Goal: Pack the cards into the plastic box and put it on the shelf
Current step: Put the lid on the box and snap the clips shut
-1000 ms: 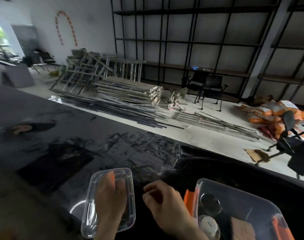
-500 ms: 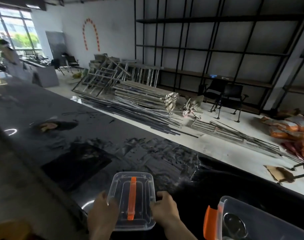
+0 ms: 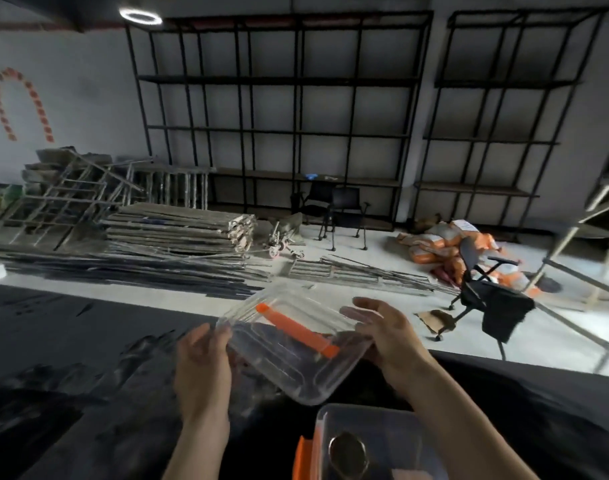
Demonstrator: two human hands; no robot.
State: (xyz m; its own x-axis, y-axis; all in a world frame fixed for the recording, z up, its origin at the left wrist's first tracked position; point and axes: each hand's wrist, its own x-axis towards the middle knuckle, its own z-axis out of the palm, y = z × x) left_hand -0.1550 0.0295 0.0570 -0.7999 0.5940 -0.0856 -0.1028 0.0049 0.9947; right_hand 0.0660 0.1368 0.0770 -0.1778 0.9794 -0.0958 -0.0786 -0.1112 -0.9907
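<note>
A clear plastic box (image 3: 289, 355) with an orange handle (image 3: 296, 330) on its lid is held up in the air above the black table (image 3: 71, 358), tilted and turned at an angle. My left hand (image 3: 202, 368) grips its left side and my right hand (image 3: 386, 334) holds its right side, fingers spread along the edge. Dark contents show dimly through the plastic; I cannot make out the cards. The tall black metal shelf (image 3: 282, 133) stands against the far wall across the room.
A second clear box (image 3: 369, 441) with an orange latch and a round metal object inside sits on the table below my hands. Stacked metal frames and planks (image 3: 171, 230), black chairs (image 3: 344, 209), an office chair (image 3: 486, 289) and orange sacks (image 3: 448, 244) cover the floor.
Both hands closed on the box sides and lifted it off the table, turning it. The view has risen and swung toward the shelf; the second box now lies below the hands.
</note>
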